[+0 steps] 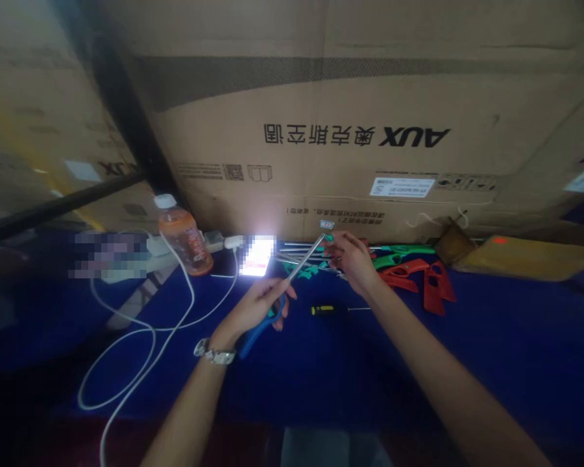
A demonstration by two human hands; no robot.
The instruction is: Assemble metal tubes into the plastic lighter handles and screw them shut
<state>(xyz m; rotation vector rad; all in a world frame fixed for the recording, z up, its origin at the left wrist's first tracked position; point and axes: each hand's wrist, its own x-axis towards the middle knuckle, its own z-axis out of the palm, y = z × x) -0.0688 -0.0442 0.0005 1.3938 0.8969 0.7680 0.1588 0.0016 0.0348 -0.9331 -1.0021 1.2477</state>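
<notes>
My left hand (267, 301) is closed around what looks like a long-necked lighter, with a blue handle (259, 333) and a slim metal tube (307, 255) slanting up to the right. At the tube's tip, my right hand (353, 259) pinches a small green piece (328, 238); whether it is fixed to the tube I cannot tell. Behind and below the hands lie loose green pieces (309, 271) and several metal tubes (292, 248). Red handles (434, 292) and green handles (409, 249) are heaped right of my right hand. A black and yellow screwdriver (328, 311) lies below it.
A lit phone (257, 256) leans at the back, with a white cable (150, 331) looping left. Beside it stands an orange drink bottle (185, 237). A large cardboard box (321, 97) walls off the back of the blue table (370, 389). A yellowish packet (535, 257) lies at right.
</notes>
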